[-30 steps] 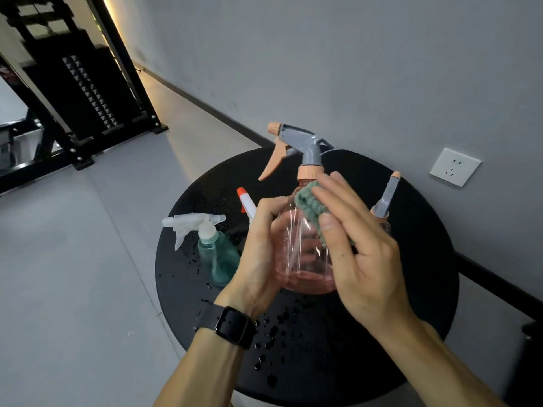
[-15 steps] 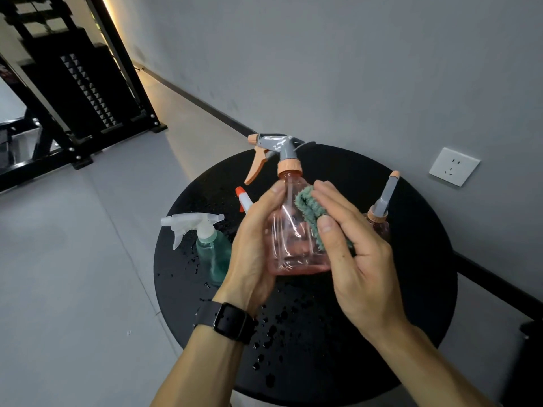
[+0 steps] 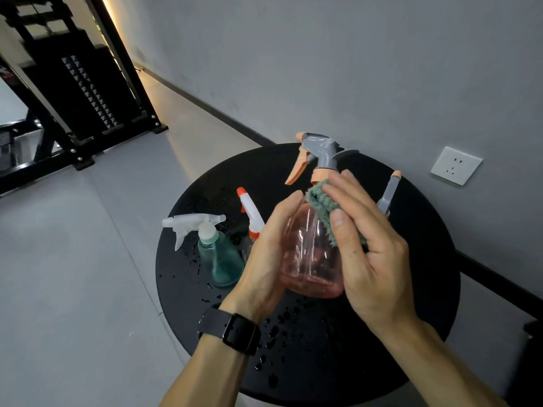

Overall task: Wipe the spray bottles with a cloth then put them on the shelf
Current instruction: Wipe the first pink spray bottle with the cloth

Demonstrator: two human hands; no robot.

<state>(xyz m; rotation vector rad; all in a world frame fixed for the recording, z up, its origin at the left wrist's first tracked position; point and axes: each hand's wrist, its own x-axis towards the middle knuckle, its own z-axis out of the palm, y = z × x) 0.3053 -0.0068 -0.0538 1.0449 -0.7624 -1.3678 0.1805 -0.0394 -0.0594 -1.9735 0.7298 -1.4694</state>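
A clear pink spray bottle with a grey and orange trigger head is held up over the round black table. My left hand grips its left side. My right hand presses a folded green cloth against the bottle's shoulder, just under the orange collar. On the table to the left stands a teal spray bottle with a white trigger. A white nozzle with an orange tip shows behind my left hand. Right of my right hand, a grey nozzle with an orange tip sticks up.
Water drops lie scattered over the table top. A grey wall with a white socket runs close behind the table. A black metal shelf frame stands on the grey floor at the far left.
The pink bottle has risen and come nearer to me again. The cloth has slid up from the bottle's side to its shoulder.
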